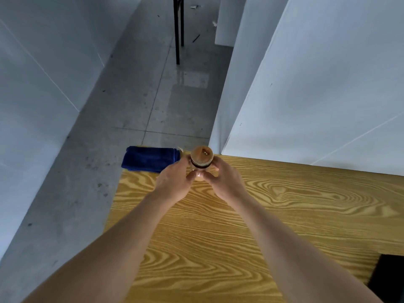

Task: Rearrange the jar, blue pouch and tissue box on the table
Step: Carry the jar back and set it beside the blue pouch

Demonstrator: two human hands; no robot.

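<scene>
Head view: both hands [175, 179] [225, 180] clasp round wooden-lidded jar [201, 157] beside soft blue pouch [150, 159].

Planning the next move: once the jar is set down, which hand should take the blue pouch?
Left, probably. The blue pouch lies at the table's far left corner, just beyond the left hand; the right hand would have to cross the jar.
</scene>
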